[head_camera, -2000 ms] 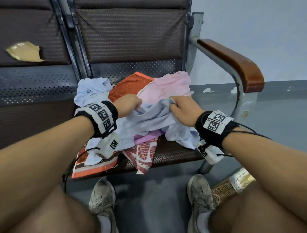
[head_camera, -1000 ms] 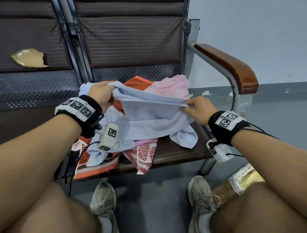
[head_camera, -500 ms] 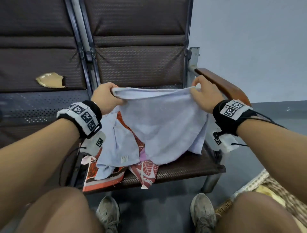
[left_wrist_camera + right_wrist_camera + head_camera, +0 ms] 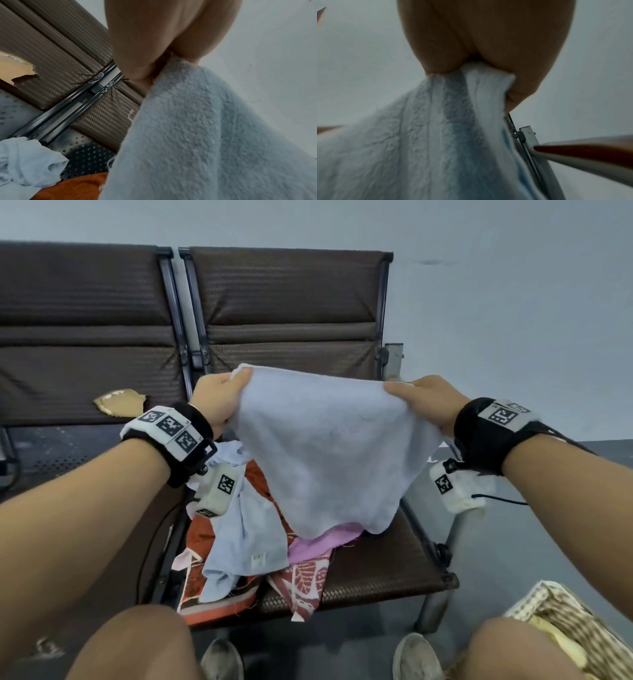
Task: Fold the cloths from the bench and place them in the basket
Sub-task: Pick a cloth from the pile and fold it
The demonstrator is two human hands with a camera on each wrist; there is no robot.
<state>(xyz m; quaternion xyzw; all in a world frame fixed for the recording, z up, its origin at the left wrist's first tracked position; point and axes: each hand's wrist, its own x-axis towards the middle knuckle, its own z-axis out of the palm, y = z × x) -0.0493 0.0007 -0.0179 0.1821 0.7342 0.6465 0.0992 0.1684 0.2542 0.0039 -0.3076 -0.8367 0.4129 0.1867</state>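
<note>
A pale blue towel [image 4: 325, 453] hangs spread in the air above the bench seat. My left hand [image 4: 224, 397] pinches its top left corner and my right hand [image 4: 423, 397] pinches its top right corner. The wrist views show each pinch close up: the left hand [image 4: 154, 56] on the towel [image 4: 205, 135], the right hand [image 4: 479, 54] on the towel [image 4: 428, 142]. Under it a pile of cloths [image 4: 253, 539] lies on the seat: another pale blue one, an orange patterned one, a pink one. The woven basket [image 4: 561, 625] stands on the floor at lower right.
The brown bench [image 4: 291, 313] has two padded backs against a grey wall; the left pad has a torn patch [image 4: 120, 405]. A wooden armrest [image 4: 590, 152] juts out at the right of the seat. My knees and shoes fill the bottom of the head view.
Both hands have lifted the blue towel off the pile, drawn apart and raised it, so it now hangs spread between them. The head view has tilted upward.
</note>
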